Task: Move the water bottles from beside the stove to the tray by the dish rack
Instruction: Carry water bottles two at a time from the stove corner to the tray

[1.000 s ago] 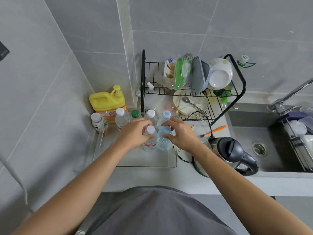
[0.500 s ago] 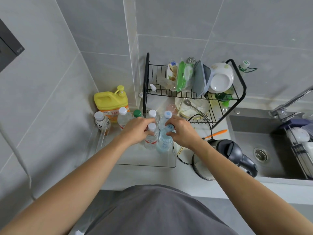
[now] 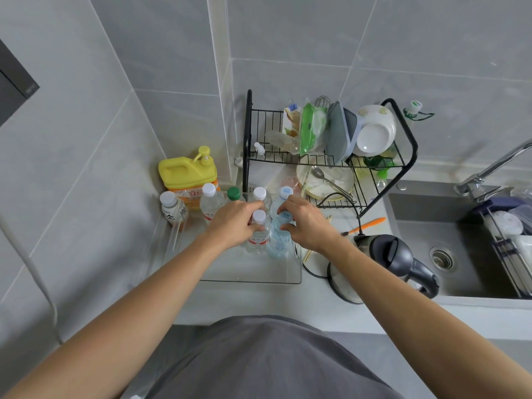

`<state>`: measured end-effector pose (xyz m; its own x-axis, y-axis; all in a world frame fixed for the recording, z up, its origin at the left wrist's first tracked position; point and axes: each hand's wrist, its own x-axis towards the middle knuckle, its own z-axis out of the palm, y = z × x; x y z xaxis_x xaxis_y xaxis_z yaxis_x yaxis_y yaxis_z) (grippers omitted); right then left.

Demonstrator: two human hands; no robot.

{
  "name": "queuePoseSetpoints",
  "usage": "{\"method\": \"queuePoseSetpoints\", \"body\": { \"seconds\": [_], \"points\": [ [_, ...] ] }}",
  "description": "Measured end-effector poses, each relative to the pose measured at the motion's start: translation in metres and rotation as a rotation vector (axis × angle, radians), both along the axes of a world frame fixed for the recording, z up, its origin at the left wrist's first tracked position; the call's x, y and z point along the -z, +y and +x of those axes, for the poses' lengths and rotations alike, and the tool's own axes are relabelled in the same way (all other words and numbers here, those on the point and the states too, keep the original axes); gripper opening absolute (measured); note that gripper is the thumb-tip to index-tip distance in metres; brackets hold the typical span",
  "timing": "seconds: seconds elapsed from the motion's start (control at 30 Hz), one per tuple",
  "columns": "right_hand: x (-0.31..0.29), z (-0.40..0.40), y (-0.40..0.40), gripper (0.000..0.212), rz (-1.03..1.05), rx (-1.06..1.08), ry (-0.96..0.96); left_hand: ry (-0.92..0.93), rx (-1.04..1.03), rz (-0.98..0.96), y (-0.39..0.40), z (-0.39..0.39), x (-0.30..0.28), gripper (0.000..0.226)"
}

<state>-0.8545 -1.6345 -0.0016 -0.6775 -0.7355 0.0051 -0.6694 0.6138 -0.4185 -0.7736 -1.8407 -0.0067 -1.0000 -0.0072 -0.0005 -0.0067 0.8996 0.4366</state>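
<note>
A clear tray lies on the counter left of the black dish rack. Several water bottles stand upright in it. My left hand grips a white-capped bottle with a red label. My right hand grips a pale blue bottle right beside it. Both bottles rest in the tray's right half. Behind them stand a white-capped bottle, a blue-capped bottle, a green-capped bottle and another red-label bottle.
A yellow detergent jug and a small white drink bottle stand at the tray's back left. A dark kettle sits right of the tray, with its cord and an orange toothbrush nearby. The sink lies at the right.
Both hands have stayed on the two front bottles in the tray. The view has shifted slightly; the bottles have barely moved.
</note>
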Motion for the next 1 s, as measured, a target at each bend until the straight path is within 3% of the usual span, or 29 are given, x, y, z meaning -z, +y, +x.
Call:
{"method": "queuePoseSetpoints", "body": {
  "seconds": [0.33, 0.4, 0.57, 0.8, 1.0],
  "points": [
    [-0.001, 0.008, 0.0, 0.046, 0.023, 0.073, -0.023, -0.046, -0.007, -0.005, 0.0, 0.006, -0.012, 0.041],
    [-0.002, 0.015, -0.001, 0.056, 0.038, 0.097, -0.06, 0.001, -0.067, 0.013, 0.001, 0.015, -0.016, 0.047],
    [-0.015, 0.036, 0.007, 0.068, -0.001, 0.198, -0.127, 0.194, -0.196, 0.062, 0.005, 0.028, -0.022, 0.036],
    [-0.071, 0.06, 0.065, 0.058, -0.071, 0.449, 0.141, 0.396, 0.012, 0.002, 0.06, 0.007, -0.075, 0.043],
    [-0.114, 0.095, 0.192, 0.058, -0.095, 0.741, 0.319, 0.447, 0.262, -0.039, 0.187, 0.0, -0.126, 0.055]
  ]
}}
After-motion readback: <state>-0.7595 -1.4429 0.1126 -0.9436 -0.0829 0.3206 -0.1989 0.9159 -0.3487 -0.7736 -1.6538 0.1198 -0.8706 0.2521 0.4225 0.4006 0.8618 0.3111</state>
